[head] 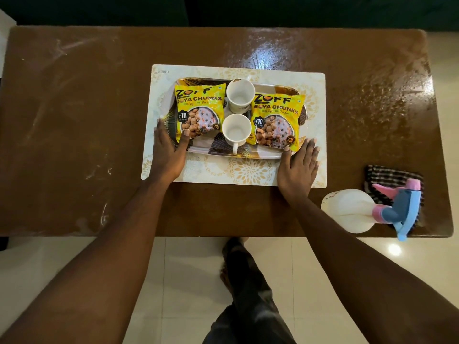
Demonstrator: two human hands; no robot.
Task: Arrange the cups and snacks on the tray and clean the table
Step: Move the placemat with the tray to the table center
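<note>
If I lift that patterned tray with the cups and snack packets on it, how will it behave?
The patterned rectangular tray probably stays stiff and light: both white cups look empty. The upright cups may slide or tip if it tilts; its surface looks glossy. The flat yellow snack packets should stay put.
</note>
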